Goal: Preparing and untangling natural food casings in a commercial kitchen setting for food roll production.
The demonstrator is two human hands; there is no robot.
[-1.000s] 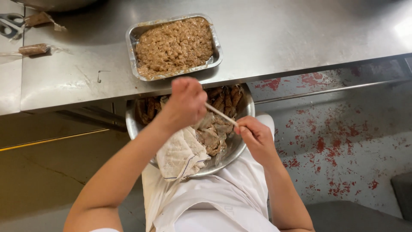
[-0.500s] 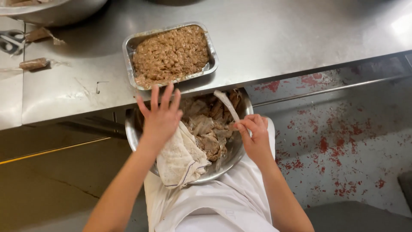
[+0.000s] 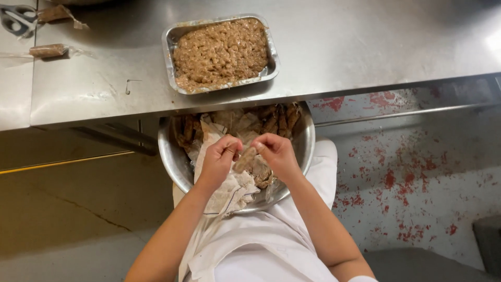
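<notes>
A steel bowl (image 3: 177,156) rests on my lap, half under the table edge, filled with brown wrapped sausage-like pieces and peeled casings. Both hands meet over its middle. My left hand (image 3: 219,162) and my right hand (image 3: 276,154) pinch the two ends of one small brown sausage piece (image 3: 244,159) between them. A stained white cloth (image 3: 227,190) hangs over the bowl's near rim under my left wrist. On the steel table (image 3: 365,47) above stands a foil tray (image 3: 169,42) filled with brown minced filling.
At the table's far left lie a wrapped brown piece (image 3: 48,50), another piece (image 3: 55,13) and scissors (image 3: 15,18). The floor (image 3: 417,172) to the right is grey with red spatter. My white apron (image 3: 261,245) covers my lap.
My left hand was spread open over the bowl half a second ago; it has since dropped and closed on the sausage piece together with the right hand. The view shifted slightly.
</notes>
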